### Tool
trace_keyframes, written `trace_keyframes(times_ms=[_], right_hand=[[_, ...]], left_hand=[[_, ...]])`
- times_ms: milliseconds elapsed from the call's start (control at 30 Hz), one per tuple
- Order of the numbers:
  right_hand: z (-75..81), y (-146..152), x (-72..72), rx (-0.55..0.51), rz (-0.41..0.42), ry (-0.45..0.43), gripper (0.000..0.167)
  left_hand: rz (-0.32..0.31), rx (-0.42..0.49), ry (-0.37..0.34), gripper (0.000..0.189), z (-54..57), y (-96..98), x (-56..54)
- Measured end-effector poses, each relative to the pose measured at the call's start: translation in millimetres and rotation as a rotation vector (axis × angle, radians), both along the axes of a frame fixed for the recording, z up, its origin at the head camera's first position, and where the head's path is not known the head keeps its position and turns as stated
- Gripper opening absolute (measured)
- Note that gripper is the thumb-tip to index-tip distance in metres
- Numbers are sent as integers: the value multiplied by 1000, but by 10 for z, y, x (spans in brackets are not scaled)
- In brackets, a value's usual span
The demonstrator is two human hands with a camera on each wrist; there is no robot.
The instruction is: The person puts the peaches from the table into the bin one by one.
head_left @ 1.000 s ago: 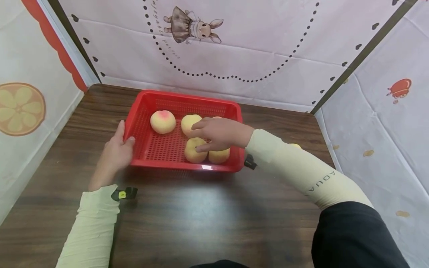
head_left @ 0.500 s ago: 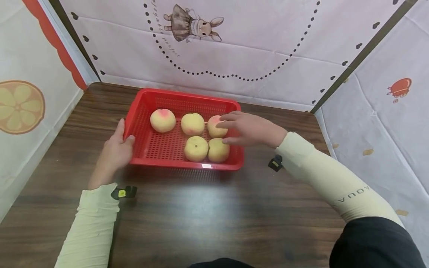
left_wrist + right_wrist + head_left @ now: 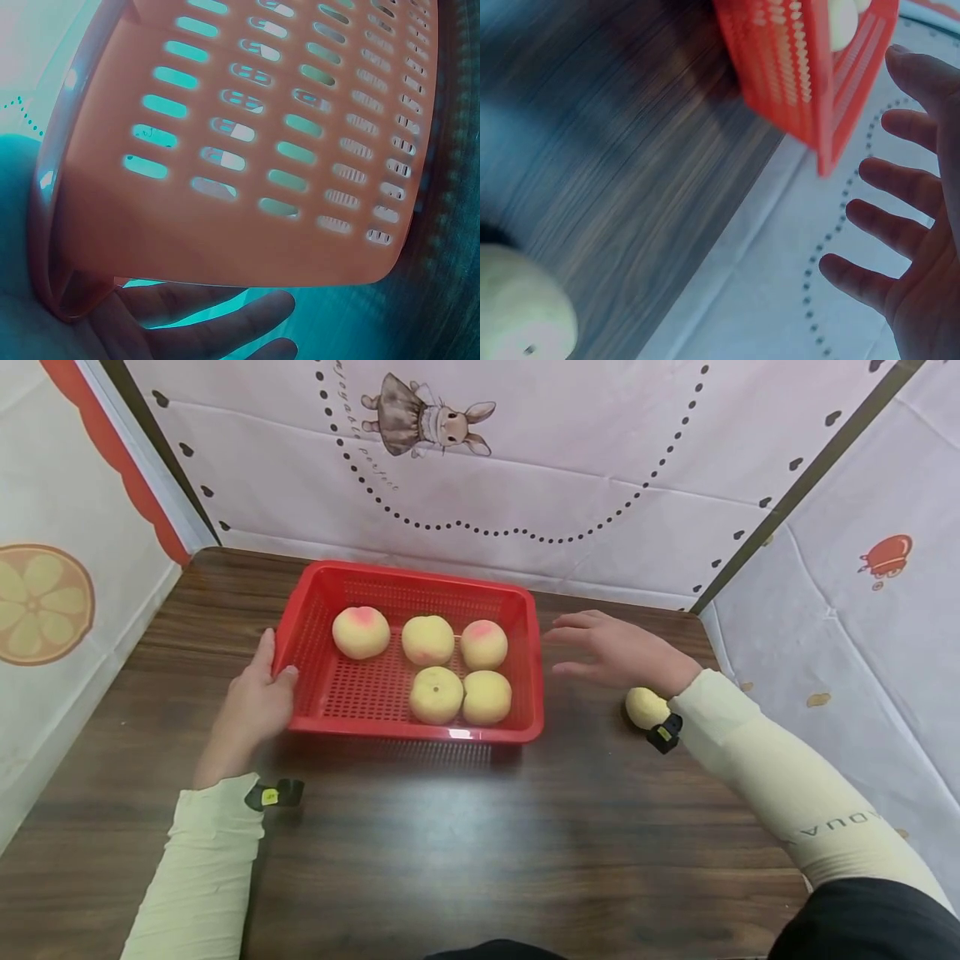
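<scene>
A red plastic basket (image 3: 416, 732) with slotted walls holds several pale yellow peaches, some blushed pink, such as the peach (image 3: 361, 632) on its left. My left hand (image 3: 255, 702) holds the basket's left rim, thumb over the edge; in the left wrist view its fingers (image 3: 232, 322) extend along the outside of the slotted wall. Just right of the basket, my right hand (image 3: 618, 652) hovers with spread fingers and holds nothing. Another yellow peach (image 3: 647, 707) lies on the table beside the right wrist; the right wrist view shows this peach (image 3: 521, 307) at lower left.
The dark wood table (image 3: 420, 877) has a patterned white sheet (image 3: 570, 468) rising at its back. More printed sheets, a left sheet (image 3: 112, 585) and a right sheet (image 3: 847, 643), close off both sides.
My right hand has moved right, from over the peaches in the basket to outside its right edge. The loose peach on the table has come into view. My left hand has stayed at the rim.
</scene>
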State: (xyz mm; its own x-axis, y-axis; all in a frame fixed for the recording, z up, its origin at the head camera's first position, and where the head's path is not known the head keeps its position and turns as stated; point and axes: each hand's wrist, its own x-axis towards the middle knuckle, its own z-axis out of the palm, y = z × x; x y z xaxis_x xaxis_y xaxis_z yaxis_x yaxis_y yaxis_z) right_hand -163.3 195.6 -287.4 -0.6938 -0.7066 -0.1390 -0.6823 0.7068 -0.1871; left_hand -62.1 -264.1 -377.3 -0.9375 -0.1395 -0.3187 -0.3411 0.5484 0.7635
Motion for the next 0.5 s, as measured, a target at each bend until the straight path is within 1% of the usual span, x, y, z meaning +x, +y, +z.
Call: trace_keyframes(times_ms=[233, 500], right_hand=[[-81, 369, -18, 42, -142, -40, 55], [-179, 741, -36, 67, -266, -94, 58]], left_hand=[[-3, -7, 16, 83, -14, -4, 0], [-9, -15, 19, 82, -18, -6, -5]])
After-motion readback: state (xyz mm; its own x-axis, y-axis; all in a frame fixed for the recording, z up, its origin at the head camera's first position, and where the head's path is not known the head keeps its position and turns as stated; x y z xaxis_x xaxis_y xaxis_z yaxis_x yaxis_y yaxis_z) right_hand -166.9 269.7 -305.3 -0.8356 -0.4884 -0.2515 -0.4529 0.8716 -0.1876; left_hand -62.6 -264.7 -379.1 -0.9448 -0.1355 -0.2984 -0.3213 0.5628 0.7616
